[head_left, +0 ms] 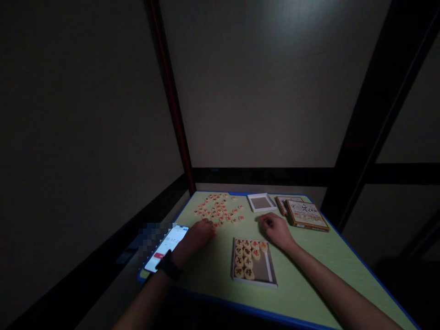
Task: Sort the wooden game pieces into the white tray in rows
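Several round wooden chess pieces (219, 210) with red and black characters lie scattered at the far left of a green table (309, 279). My left hand (197, 236), a black watch on its wrist, rests at the near edge of that pile, fingers curled onto a piece. My right hand (276, 229) lies on the table with its fingers curled in; anything inside them is hidden. Between my hands sits a shallow open box (269, 271) with several pieces laid in rows in its left part.
A lit phone (167, 247) lies at the table's left edge. An empty white tray (261, 202) and two decorated box lids (305, 213) sit at the far side. Dark walls and a dark post surround the blue-edged table.
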The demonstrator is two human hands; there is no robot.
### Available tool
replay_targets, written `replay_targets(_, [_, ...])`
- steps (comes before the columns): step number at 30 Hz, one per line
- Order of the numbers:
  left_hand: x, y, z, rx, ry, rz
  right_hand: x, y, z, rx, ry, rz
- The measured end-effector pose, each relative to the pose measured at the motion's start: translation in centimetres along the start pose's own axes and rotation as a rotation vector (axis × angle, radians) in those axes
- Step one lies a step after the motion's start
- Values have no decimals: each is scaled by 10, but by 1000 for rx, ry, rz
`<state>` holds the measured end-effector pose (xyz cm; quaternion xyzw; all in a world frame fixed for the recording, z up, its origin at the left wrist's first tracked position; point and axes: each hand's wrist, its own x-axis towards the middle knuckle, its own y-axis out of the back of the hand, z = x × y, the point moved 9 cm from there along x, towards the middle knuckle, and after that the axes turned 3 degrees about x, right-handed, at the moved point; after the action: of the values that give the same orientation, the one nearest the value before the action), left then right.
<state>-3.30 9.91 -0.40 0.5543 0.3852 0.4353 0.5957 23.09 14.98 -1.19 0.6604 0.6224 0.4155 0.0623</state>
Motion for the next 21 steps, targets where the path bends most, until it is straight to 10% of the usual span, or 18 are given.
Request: replay_targets(21, [4, 2, -13, 80, 141, -6, 13, -26, -6, -14, 82, -199])
